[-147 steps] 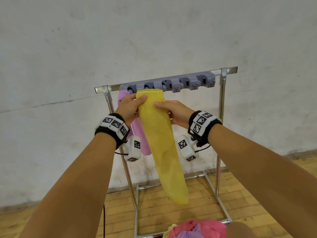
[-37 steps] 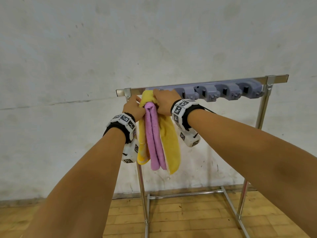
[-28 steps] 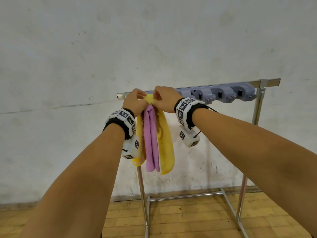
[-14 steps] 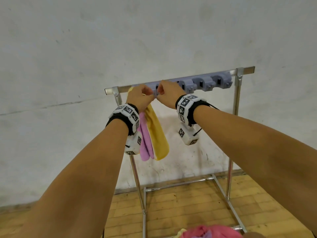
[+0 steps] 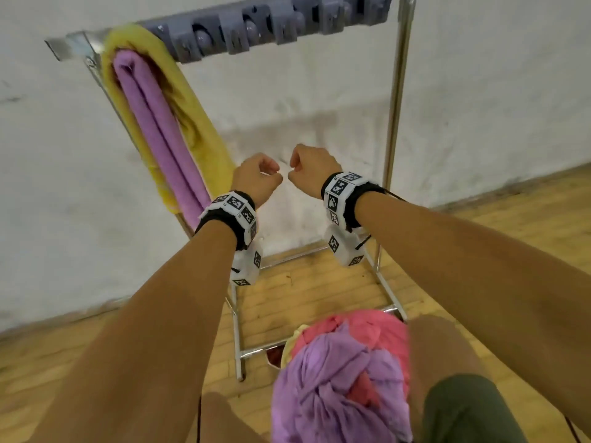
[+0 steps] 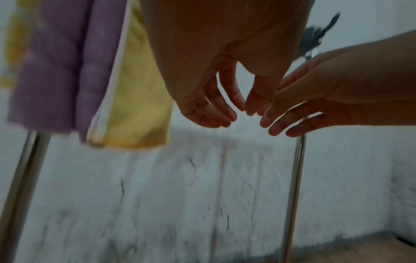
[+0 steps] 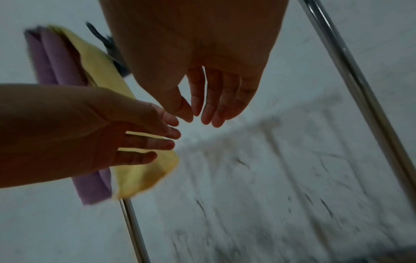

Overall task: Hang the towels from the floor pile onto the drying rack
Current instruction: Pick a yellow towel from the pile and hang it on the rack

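Observation:
A yellow towel [image 5: 198, 129] and a purple towel [image 5: 156, 123] hang together at the left end of the drying rack's top bar [image 5: 80, 43], under the grey clip strip [image 5: 271, 20]. Both also show in the left wrist view, yellow towel [image 6: 139, 99] beside purple towel [image 6: 58, 67]. My left hand [image 5: 257, 177] and right hand [image 5: 311, 169] hover side by side in the air below the bar, right of the hanging towels, holding nothing. Their fingers are loosely bent, as the left hand [image 6: 216, 106] and right hand [image 7: 209, 106] appear in the wrist views. The floor pile of pink and purple towels [image 5: 345, 372] lies below.
The rack's right upright [image 5: 395, 100] and its floor frame [image 5: 238, 334] stand against a white wall. The floor is wooden [image 5: 511, 225]. My knee in dark shorts [image 5: 460, 407] is at the bottom right beside the pile.
Both hands have let go of the towels at the top bar and dropped down and away. The view has tilted down, bringing the floor pile into sight.

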The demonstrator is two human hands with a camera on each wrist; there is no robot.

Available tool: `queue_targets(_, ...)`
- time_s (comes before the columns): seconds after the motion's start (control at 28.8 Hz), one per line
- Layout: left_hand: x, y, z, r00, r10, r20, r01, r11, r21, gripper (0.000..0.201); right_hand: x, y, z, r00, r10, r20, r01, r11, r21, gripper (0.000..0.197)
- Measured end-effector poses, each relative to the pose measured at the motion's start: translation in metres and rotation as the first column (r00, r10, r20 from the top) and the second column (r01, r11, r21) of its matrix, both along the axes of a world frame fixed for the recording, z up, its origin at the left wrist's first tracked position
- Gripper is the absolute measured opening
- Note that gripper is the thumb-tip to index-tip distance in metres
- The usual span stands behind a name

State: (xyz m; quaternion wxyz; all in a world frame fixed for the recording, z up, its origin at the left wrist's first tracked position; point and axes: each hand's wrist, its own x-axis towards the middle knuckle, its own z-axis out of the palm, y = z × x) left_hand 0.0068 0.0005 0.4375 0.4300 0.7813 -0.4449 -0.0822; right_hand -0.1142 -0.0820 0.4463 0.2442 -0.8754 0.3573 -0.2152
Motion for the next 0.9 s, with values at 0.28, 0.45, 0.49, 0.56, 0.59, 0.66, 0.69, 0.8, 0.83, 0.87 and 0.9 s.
queue_targets(0.28, -0.009, -0.012, -0.174, 0.988, -0.011, -0.153, 0.046, 0.973, 0.225, 0.021, -0.007, -0.011, -0.168, 0.979, 0.009, -0.202, 0.031, 0.980, 0.196, 0.021)
queue_targets(0.45, -0.010, -0.008, -0.268, 0.969, -0.032, -0.245, 0.127, 0.915, 0.383, 0.019, -0.005, -0.004, -0.266, 0.959, 0.033, -0.281, 0.058, 0.950, 0.308, 0.021)
queue_targets(0.49, -0.011, -0.007, -0.287, 0.967, -0.028, -0.253, 0.133, 0.903, 0.408, 0.018, -0.005, -0.002, -0.284, 0.956, 0.034, -0.291, 0.067, 0.942, 0.329, 0.021)
queue_targets(0.56, -0.012, -0.002, -0.323, 0.960, -0.014, -0.279, 0.142, 0.885, 0.443, 0.018, -0.003, 0.003, -0.316, 0.941, 0.045, -0.336, 0.087, 0.926, 0.366, 0.021)
queue_targets(0.59, -0.012, 0.001, -0.339, 0.957, -0.007, -0.292, 0.146, 0.876, 0.459, 0.019, -0.003, 0.004, -0.332, 0.931, 0.052, -0.362, 0.097, 0.919, 0.382, 0.021)
queue_targets(0.66, -0.011, 0.008, -0.371, 0.952, 0.005, -0.307, 0.158, 0.849, 0.504, 0.021, -0.002, 0.009, -0.361, 0.913, 0.070, -0.402, 0.110, 0.907, 0.407, 0.021)
queue_targets(0.69, -0.011, 0.011, -0.386, 0.948, 0.008, -0.317, 0.169, 0.834, 0.525, 0.022, -0.002, 0.011, -0.375, 0.907, 0.077, -0.414, 0.114, 0.901, 0.419, 0.021)
queue_targets(0.8, -0.016, 0.020, -0.424, 0.927, 0.031, -0.374, 0.203, 0.797, 0.569, 0.018, -0.004, 0.022, -0.415, 0.889, 0.102, -0.446, 0.134, 0.874, 0.467, 0.020)
queue_targets(0.83, -0.019, 0.023, -0.437, 0.920, 0.040, -0.390, 0.211, 0.789, 0.578, 0.016, -0.006, 0.026, -0.427, 0.884, 0.111, -0.455, 0.142, 0.862, 0.487, 0.020)
queue_targets(0.87, -0.023, 0.027, -0.448, 0.916, 0.045, -0.400, 0.218, 0.780, 0.586, 0.014, -0.007, 0.029, -0.439, 0.879, 0.123, -0.460, 0.146, 0.851, 0.505, 0.021)
queue_targets(0.9, -0.028, 0.031, -0.459, 0.914, 0.049, -0.403, 0.220, 0.774, 0.594, 0.013, -0.009, 0.032, -0.450, 0.875, 0.138, -0.464, 0.144, 0.841, 0.522, 0.022)
